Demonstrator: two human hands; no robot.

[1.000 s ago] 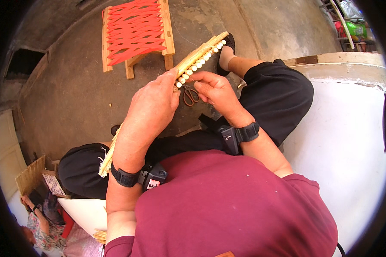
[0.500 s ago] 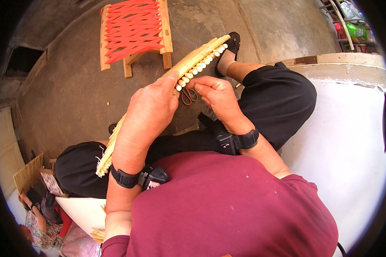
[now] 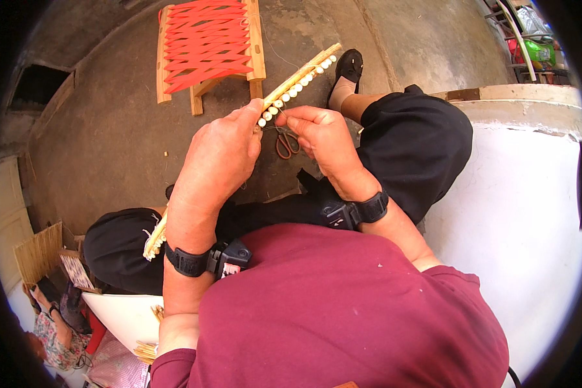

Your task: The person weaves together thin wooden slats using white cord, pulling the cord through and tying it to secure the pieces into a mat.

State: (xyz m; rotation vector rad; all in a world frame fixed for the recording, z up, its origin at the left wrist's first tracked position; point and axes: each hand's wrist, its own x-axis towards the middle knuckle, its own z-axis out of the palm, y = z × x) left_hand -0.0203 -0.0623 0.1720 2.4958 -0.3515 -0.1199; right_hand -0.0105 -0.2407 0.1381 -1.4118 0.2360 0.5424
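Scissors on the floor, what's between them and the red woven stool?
In the head view, the bamboo strip with white beads crosses between the scissors and the stool, held by the left hand.

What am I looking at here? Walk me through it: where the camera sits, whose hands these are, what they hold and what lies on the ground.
The camera is worn on a seated person's head and looks down through a fisheye lens, so edges curve. The maroon shirt at the bottom is the wearer's own. Both forearms wear black wristbands. The left hand grips a long pale wooden strip lined with small white beads, which runs slantwise from the lap outward. The right hand pinches at the beads beside the left thumb, perhaps on a thin thread; that is too fine to tell. On the grey concrete floor lie small orange-handled scissors, and farther off stands a low wooden stool with a red woven strap seat.
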